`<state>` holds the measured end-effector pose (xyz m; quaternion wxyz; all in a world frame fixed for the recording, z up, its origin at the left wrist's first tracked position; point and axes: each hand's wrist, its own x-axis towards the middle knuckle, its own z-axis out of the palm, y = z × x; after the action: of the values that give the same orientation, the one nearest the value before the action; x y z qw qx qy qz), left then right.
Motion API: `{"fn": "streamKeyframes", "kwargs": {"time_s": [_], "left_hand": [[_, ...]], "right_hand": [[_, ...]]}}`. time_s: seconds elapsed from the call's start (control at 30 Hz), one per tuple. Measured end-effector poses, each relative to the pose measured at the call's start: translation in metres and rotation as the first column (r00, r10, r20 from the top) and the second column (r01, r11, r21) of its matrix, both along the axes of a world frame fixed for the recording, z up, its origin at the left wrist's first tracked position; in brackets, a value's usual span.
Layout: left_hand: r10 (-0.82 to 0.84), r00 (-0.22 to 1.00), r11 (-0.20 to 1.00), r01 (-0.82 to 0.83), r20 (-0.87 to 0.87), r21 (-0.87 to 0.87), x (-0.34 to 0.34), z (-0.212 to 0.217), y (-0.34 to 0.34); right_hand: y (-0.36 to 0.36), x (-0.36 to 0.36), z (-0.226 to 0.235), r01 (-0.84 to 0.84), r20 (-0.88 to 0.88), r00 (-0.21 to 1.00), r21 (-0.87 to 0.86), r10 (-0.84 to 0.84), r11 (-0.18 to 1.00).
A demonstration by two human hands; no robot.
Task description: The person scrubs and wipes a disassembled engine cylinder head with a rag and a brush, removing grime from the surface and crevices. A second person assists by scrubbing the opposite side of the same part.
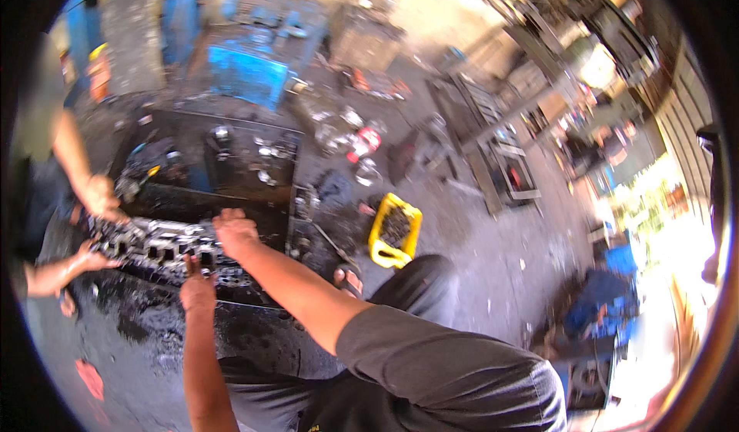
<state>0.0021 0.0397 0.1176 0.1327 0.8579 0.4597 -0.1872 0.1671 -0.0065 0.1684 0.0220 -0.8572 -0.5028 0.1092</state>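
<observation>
A long metal engine cylinder head, with a row of square openings along its side, lies across the near part of a black oily tray. My left hand grips its near side, fingers pressed up against the openings. At its right end my right hand is curled over the far edge; motion blur softens the fingertips. Across from me, a co-worker's hand is at the far left end of the cylinder head, and that person's other hand touches its near left corner.
Loose metal parts and tools lie in the tray's far part. Right of it stands a yellow cut-open container holding small dark parts. Plastic bottles litter the floor beyond, near a blue machine. A metal frame stands farther right.
</observation>
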Motion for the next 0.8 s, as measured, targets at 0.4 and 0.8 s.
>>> {"fn": "streamKeyframes", "kwargs": {"time_s": [0.4, 0.8], "left_hand": [[-0.207, 0.955, 0.97, 0.172, 0.212, 0.173, -0.002, -0.02, 0.019], [-0.136, 0.952, 0.991, 0.133, 0.274, 0.03, 0.002, -0.019, 0.014]], "right_hand": [[0.023, 0.004, -0.025, 0.044, -0.006, 0.999, -0.088, -0.045, 0.995], [0.024, 0.01, -0.023, 0.057, -0.188, 0.98, -0.053, -0.066, 0.997]]}}
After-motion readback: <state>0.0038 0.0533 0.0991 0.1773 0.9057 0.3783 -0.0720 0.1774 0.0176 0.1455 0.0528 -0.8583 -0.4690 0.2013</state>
